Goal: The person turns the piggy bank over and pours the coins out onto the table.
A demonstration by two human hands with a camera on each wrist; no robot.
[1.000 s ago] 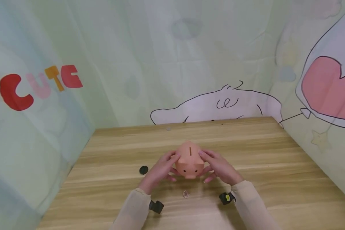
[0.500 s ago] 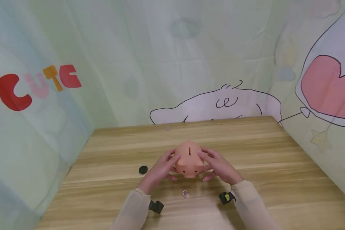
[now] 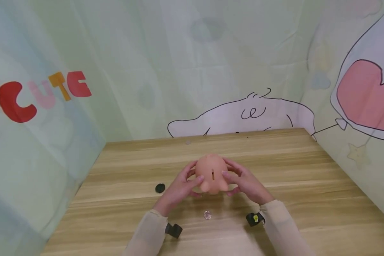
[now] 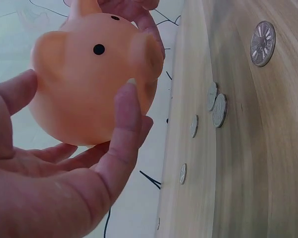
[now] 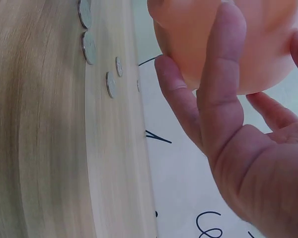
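A pink piggy bank is held up off the wooden table between both hands. Its coin slot shows on top in the head view, and its snout tips down toward the person. My left hand grips one side, thumb beside an ear, fingers curled round the belly in the left wrist view. On the opposite side my right hand grips it likewise. Below, a patterned coin lies on the table, and several silver coins lie farther off. From the head, the bank and hands hide some of them.
A black round disc lies left of the left hand. One small coin is near the table's back edge. Black wrist cameras hang below both sleeves. Printed cloth walls stand behind and beside the wooden table.
The piggy bank has tipped forward, snout downward: its eyes have gone out of the head view and the slot has swung toward the person. Both hands keep their hold.
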